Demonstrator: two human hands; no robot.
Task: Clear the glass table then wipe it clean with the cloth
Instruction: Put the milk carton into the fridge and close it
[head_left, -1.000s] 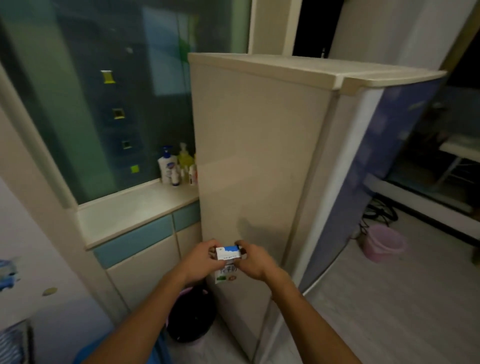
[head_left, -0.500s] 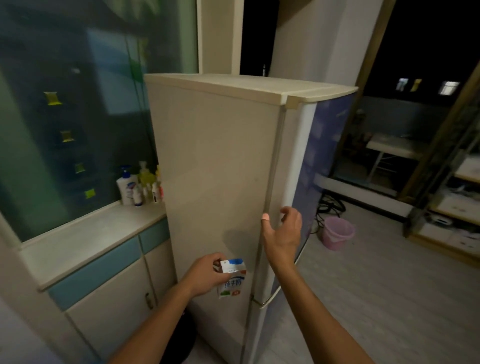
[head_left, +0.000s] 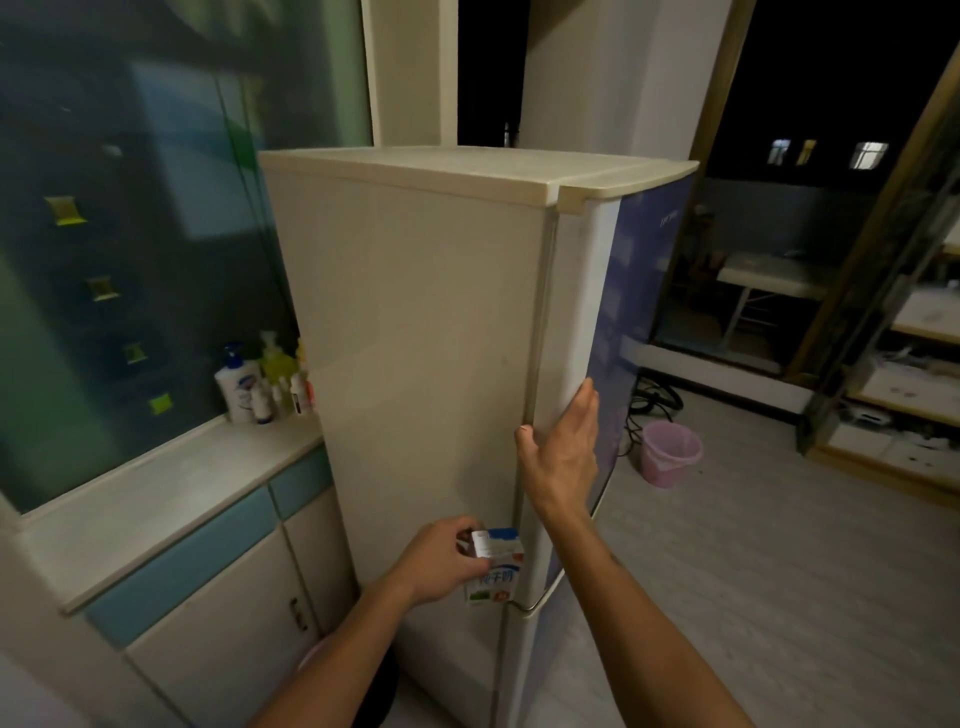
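Holding the milk carton (head_left: 493, 566) in the left hand (head_left: 441, 564), curled grip pinching its top, low beside the fridge door (head_left: 576, 332). Right hand (head_left: 563, 457) lying spread on the door edge just above. Risking slipping fingers there, or dropping the lightly held carton while pulling.

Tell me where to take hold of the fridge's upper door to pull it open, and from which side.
Grip the door's tall white edge beside the seam with the cabinet, probably where the right hand lies flat now. Come from the seam side and hook the fingertips round the front. The lower rim seems to carry a curved handle bar too. The left hand holds the milk carton.
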